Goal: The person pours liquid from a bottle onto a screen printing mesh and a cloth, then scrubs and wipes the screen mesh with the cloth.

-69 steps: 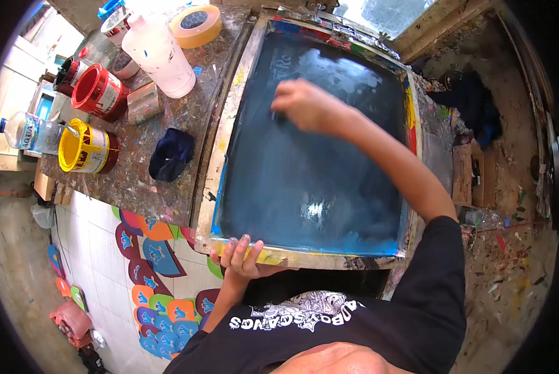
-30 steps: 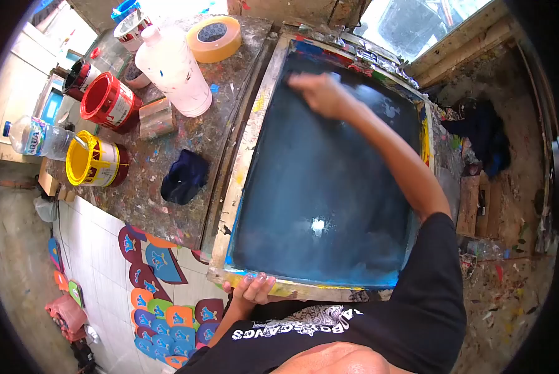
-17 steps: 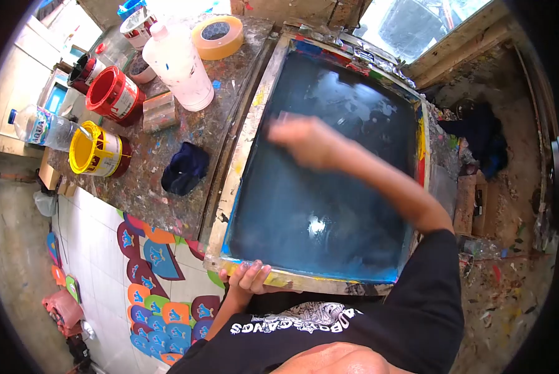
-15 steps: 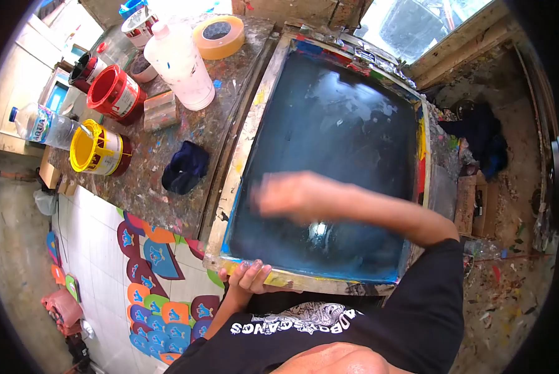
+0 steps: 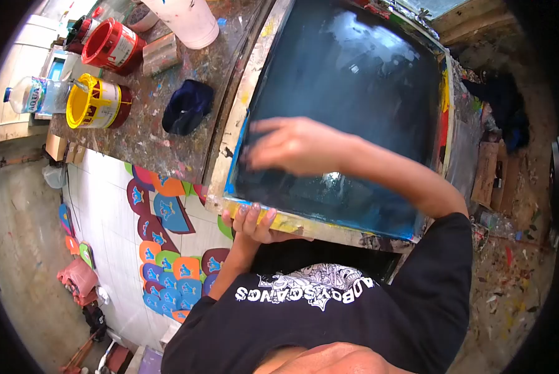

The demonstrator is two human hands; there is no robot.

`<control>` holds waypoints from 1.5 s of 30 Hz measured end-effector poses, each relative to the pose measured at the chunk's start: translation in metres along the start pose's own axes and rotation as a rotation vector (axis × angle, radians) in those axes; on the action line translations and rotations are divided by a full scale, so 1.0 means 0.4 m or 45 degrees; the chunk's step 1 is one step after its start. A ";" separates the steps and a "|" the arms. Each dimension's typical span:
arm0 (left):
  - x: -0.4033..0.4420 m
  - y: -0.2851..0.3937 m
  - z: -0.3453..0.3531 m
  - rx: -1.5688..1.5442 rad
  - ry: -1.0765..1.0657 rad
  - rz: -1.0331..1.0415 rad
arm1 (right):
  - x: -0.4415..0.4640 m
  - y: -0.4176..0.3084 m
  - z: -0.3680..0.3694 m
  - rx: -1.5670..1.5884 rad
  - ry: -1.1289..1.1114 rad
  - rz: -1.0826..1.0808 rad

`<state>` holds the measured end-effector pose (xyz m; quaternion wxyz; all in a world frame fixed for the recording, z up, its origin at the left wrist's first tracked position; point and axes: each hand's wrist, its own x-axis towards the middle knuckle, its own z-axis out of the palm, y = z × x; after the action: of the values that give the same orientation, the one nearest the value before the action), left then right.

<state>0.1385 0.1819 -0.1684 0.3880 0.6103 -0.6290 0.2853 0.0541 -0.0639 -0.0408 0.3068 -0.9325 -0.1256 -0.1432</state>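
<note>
A wooden screen printing frame (image 5: 234, 140) with a dark blue-black mesh lies in front of me, its surface shiny with bright reflections. My left hand (image 5: 254, 223) grips the near left corner of this frame, fingers curled over the paint-stained wood. Over the left part of the mesh is my right hand (image 5: 292, 146), somewhat blurred by motion. Its fingers look stretched and apart, and nothing shows in them. Whether the fingertips touch the mesh I cannot tell. On the bench to the left lies a crumpled dark blue cloth (image 5: 188, 107).
The stained bench (image 5: 148, 149) holds a yellow paint can (image 5: 99, 103), a red paint can (image 5: 113, 47), a water bottle (image 5: 38, 95), a white plastic bottle (image 5: 189, 22) and a worn block (image 5: 161, 55). Colourful printed pieces (image 5: 173, 280) lie below left. A cardboard box (image 5: 490, 174) stands at right.
The view has tilted down, so the bench and frame sit higher in the picture. My right hand's fingers show more spread than before. My left hand keeps its hold on the frame.
</note>
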 end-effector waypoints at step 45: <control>0.124 -0.017 -0.018 0.052 0.062 0.016 | -0.481 -0.432 -0.156 0.115 -0.215 1.004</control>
<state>0.1485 0.1603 -0.1239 0.3887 0.6072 -0.6172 0.3152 -0.1920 0.0048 0.0337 0.3677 -0.9032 0.2106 0.0681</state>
